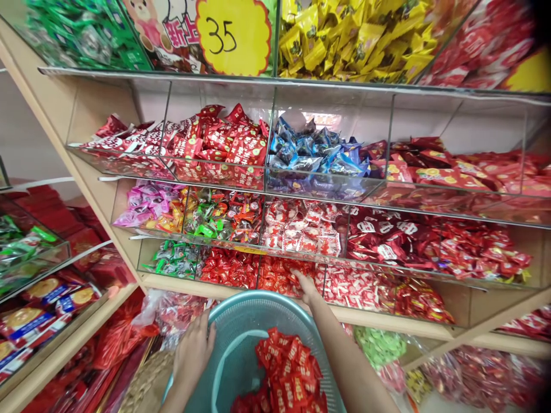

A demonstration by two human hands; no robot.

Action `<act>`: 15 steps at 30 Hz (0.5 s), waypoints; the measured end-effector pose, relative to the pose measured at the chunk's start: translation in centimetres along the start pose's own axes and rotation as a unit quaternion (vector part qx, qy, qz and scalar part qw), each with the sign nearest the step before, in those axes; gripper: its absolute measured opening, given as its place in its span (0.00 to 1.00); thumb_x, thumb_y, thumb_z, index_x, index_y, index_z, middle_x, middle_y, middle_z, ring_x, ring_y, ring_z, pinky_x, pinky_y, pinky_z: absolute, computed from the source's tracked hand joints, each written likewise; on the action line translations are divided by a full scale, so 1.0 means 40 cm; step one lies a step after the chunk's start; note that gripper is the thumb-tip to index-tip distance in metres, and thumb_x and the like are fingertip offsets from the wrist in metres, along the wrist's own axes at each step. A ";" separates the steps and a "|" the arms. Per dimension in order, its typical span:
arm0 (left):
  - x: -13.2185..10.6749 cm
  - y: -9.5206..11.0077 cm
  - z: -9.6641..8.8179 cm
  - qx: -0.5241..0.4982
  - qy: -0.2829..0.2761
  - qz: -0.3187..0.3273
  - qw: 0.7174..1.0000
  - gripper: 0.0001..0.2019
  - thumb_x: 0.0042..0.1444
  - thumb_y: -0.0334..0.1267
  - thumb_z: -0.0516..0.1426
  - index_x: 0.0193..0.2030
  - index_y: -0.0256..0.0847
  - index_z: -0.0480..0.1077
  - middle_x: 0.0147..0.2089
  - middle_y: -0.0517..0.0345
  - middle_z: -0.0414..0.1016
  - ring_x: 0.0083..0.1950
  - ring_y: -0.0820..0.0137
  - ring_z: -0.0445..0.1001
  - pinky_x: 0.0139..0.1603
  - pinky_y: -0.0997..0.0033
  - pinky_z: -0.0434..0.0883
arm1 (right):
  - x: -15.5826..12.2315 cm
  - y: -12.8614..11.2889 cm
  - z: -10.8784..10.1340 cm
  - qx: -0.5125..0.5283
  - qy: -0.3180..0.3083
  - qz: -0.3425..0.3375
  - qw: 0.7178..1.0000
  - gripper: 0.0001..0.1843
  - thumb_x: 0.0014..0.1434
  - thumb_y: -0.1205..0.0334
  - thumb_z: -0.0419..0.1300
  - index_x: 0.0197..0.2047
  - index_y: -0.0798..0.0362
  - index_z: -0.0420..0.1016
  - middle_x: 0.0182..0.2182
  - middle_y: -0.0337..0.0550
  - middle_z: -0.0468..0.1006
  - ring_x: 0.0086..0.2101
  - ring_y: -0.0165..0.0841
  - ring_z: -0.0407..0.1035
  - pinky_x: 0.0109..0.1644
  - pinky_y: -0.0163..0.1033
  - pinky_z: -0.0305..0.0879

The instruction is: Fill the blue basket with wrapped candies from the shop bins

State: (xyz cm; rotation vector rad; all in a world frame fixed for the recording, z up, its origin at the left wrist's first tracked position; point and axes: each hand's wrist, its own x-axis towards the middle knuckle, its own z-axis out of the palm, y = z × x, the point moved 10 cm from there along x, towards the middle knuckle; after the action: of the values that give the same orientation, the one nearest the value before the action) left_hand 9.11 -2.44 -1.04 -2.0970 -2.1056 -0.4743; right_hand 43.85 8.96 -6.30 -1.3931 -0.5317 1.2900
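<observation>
A teal plastic basket (258, 299) stands in front of me, with a heap of red wrapped candies (286, 367) on its right side. My left hand (196, 344) is closed over the basket's left rim, its thumb towards the inside. Over the basket's far right edge, my right hand (306, 288) reaches into a bottom-shelf bin of red wrapped candies (275, 276). Its visible fingers stretch out onto those candies; the other fingertips are hidden, and I see nothing held in it.
Tiered shelves with clear dividers hold blue-wrapped candies (316, 149), yellow-wrapped candies (353, 43) and white-and-red packets (301, 226). The acrylic lip of the shelf above overhangs my right hand. A yellow price sign (235, 37) reads 35. Bagged green sweets (379, 347) lie below the shelf at right.
</observation>
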 end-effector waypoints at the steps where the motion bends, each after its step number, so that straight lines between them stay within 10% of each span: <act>1: 0.000 0.001 -0.001 0.001 -0.001 0.001 1.000 0.21 0.60 0.41 0.41 0.54 0.35 0.63 0.47 0.47 0.74 0.46 0.64 0.73 0.43 0.67 0.69 | -0.002 0.000 -0.001 0.026 -0.008 0.010 1.000 0.15 0.43 0.59 0.65 0.35 0.51 0.67 0.27 0.38 0.75 0.26 0.29 0.70 0.22 0.29 0.65; 15: -0.001 0.007 -0.007 0.017 -0.006 0.008 1.000 0.21 0.61 0.42 0.40 0.55 0.36 0.62 0.46 0.48 0.74 0.46 0.64 0.72 0.44 0.67 0.68 | -0.052 -0.027 -0.008 0.156 -0.033 0.041 0.986 0.09 0.44 0.66 0.62 0.27 0.50 0.64 0.28 0.31 0.72 0.30 0.24 0.70 0.35 0.32 0.73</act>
State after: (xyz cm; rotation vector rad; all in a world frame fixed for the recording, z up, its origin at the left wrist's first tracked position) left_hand 9.37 -2.57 -0.76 -2.1027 -2.0856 -0.4222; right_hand 43.85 7.33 -4.59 -1.1233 -0.3014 1.4210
